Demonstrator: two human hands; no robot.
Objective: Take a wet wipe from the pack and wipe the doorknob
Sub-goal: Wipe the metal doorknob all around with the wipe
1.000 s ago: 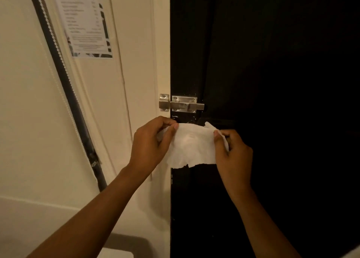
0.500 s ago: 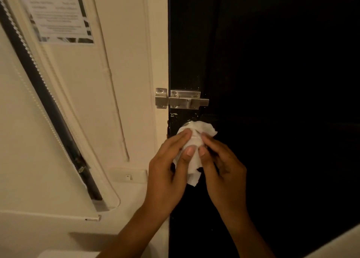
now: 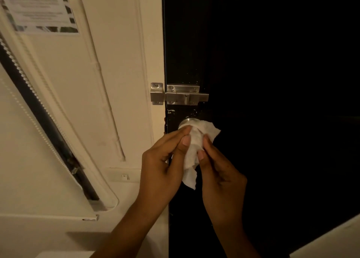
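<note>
A white wet wipe [image 3: 192, 150] is draped over the round metal doorknob [image 3: 186, 121] on the dark door [image 3: 272, 82]; only the knob's top rim shows above the wipe. My left hand [image 3: 161, 164] presses the wipe against the knob from the left, fingers curled over it. From the right, my right hand [image 3: 220, 172] pinches the same wipe with thumb and fingertips. A loose tail of the wipe hangs down between the two hands. No wipe pack is in view.
A steel slide bolt [image 3: 179, 96] spans the door edge just above the knob. The cream wall [image 3: 116, 82] on the left carries a printed notice [image 3: 39, 8], a beaded blind cord [image 3: 29, 86] and a small wall switch [image 3: 124, 177].
A second ago both hands held the wipe spread flat in front of the door. They have since pushed it onto the knob and bunched it around it.
</note>
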